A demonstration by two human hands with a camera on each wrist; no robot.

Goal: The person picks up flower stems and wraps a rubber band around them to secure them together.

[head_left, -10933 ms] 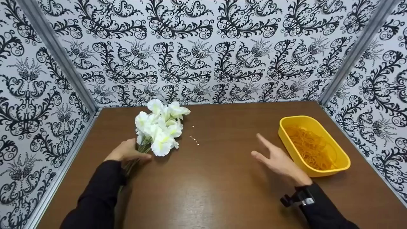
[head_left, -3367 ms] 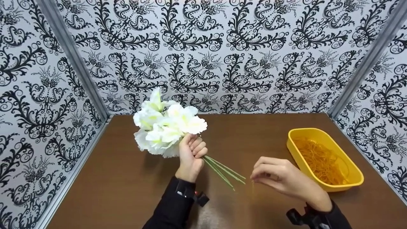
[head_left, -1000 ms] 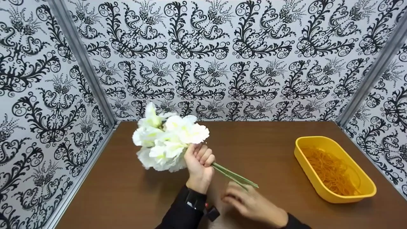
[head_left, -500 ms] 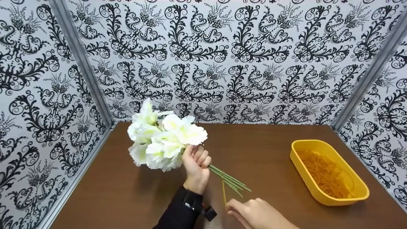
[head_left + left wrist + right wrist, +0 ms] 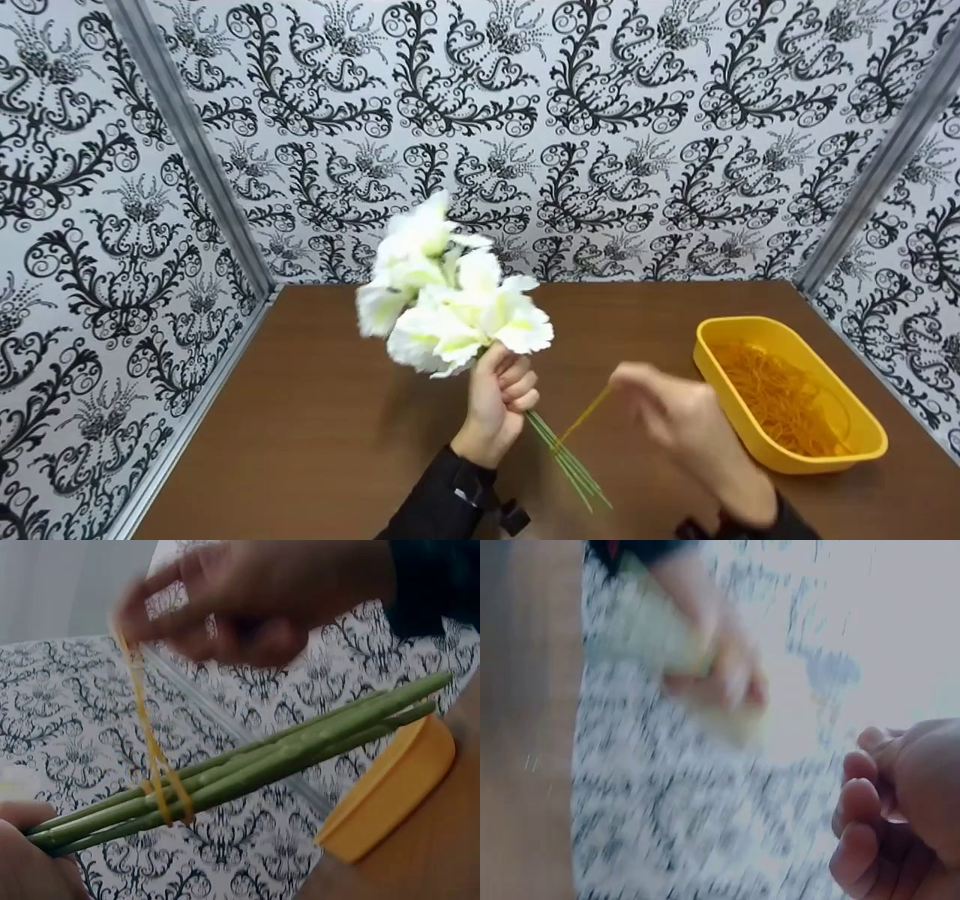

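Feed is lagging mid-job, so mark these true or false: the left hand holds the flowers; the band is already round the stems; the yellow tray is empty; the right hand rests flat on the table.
1. The left hand holds the white flowers: true.
2. The rubber band is looped round the green stems: true.
3. The yellow tray is empty: false, it holds rubber bands.
4. The right hand rests flat on the table: false, it is raised, pulling the band taut.
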